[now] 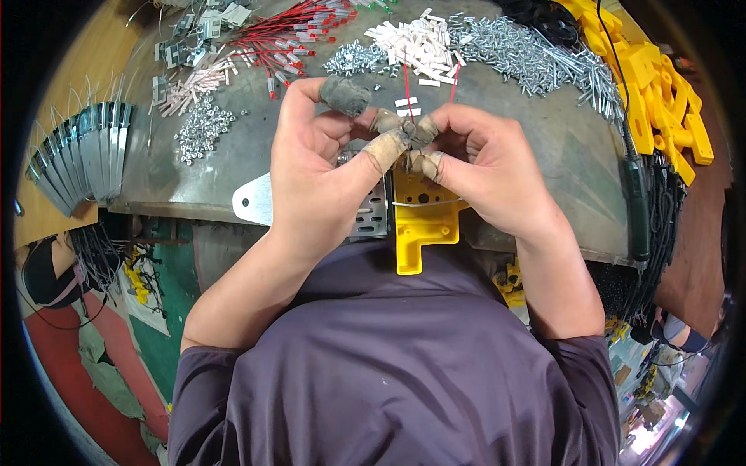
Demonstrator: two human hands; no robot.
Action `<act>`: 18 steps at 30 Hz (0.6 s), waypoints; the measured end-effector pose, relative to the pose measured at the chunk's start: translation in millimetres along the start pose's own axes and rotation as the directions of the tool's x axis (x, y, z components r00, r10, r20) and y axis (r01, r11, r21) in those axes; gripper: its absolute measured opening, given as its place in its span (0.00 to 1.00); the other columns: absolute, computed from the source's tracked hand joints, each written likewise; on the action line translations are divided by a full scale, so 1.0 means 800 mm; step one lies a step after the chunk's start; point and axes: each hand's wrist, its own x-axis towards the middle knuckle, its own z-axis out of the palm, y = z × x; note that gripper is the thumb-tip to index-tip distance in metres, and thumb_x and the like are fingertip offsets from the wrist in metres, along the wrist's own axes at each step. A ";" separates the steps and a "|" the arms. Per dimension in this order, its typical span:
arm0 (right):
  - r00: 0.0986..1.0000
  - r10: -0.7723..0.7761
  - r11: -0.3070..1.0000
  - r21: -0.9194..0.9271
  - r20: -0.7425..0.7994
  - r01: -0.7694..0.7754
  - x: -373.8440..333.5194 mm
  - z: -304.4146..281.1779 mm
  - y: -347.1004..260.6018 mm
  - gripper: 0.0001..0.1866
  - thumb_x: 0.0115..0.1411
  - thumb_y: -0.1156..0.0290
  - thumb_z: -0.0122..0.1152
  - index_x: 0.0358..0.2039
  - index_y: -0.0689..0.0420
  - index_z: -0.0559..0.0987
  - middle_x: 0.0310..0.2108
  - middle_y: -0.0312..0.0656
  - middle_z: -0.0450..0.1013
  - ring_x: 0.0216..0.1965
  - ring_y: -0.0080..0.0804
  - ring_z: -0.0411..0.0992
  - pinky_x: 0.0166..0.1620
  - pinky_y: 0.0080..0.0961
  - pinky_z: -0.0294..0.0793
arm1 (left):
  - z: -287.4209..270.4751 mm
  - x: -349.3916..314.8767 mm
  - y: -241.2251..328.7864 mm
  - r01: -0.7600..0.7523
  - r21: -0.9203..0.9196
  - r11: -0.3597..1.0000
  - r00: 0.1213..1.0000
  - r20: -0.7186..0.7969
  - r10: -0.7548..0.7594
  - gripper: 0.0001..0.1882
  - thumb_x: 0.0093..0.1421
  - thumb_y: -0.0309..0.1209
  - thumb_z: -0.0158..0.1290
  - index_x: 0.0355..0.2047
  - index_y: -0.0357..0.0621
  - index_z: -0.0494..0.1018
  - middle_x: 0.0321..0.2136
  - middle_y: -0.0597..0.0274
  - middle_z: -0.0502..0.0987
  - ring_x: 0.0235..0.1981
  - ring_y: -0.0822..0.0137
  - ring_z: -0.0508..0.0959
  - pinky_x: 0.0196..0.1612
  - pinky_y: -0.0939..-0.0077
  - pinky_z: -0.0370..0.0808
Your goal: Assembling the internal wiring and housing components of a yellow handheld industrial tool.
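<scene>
My left hand (pixel 315 167) and my right hand (pixel 489 167) meet in front of me, with worn tape wrapped round several fingertips. Both are closed in a pinch, thumbs against fingers, at a thin red wire (pixel 409 97) that rises from between them. A second red strand (pixel 453 85) runs up behind my right fingers. What lies right at the fingertips is mostly hidden. Below the hands is an open yellow plastic housing (pixel 426 233), its upper part covered by my fingers. Beside it a slotted metal plate (pixel 371 217) and a pale rounded tab (pixel 252 199) show past my left wrist.
On the bench (pixel 311 128) lie white sleeves (pixel 423 46), silver screws (pixel 536 62), small nuts (pixel 200 128), and red-wired lamps (pixel 291 39). Metal blades (pixel 85 151) fan out at left. Yellow housings (pixel 660 93) and black cables (pixel 660 225) crowd the right edge. Another person's legs (pixel 93 357) show lower left.
</scene>
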 end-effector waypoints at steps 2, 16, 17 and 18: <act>1.000 -0.021 1.000 0.007 0.006 0.021 0.000 0.000 0.004 0.07 0.55 0.73 0.59 0.31 0.65 0.76 0.20 0.34 0.70 0.24 0.15 0.64 0.28 0.19 0.67 | 0.000 0.000 -0.001 -0.005 -0.012 1.000 1.000 0.002 0.005 0.23 0.53 0.15 0.55 0.46 0.38 0.58 0.36 0.57 0.75 0.39 0.71 0.76 0.44 0.77 0.73; 1.000 -0.015 0.999 -0.045 -0.019 0.014 0.002 0.006 0.002 0.08 0.56 0.71 0.60 0.27 0.63 0.76 0.15 0.33 0.67 0.20 0.14 0.61 0.23 0.20 0.64 | -0.004 0.004 -0.003 -0.005 0.022 1.000 1.000 -0.001 0.005 0.23 0.53 0.15 0.55 0.47 0.37 0.58 0.36 0.56 0.76 0.39 0.71 0.76 0.45 0.77 0.74; 0.999 -0.038 0.998 -0.059 -0.023 0.037 0.002 0.006 0.003 0.07 0.56 0.71 0.60 0.27 0.63 0.76 0.15 0.33 0.67 0.20 0.14 0.62 0.23 0.20 0.64 | -0.004 0.004 -0.004 -0.004 0.023 1.000 1.000 -0.002 0.004 0.23 0.53 0.15 0.55 0.47 0.37 0.58 0.36 0.56 0.76 0.39 0.71 0.76 0.45 0.77 0.74; 0.999 -0.038 0.998 -0.059 -0.023 0.037 0.002 0.006 0.003 0.07 0.56 0.71 0.60 0.27 0.63 0.76 0.15 0.33 0.67 0.20 0.14 0.62 0.23 0.20 0.64 | -0.005 0.005 -0.005 -0.008 0.017 1.000 1.000 0.008 0.008 0.23 0.53 0.15 0.55 0.47 0.37 0.58 0.36 0.55 0.76 0.40 0.71 0.76 0.45 0.77 0.74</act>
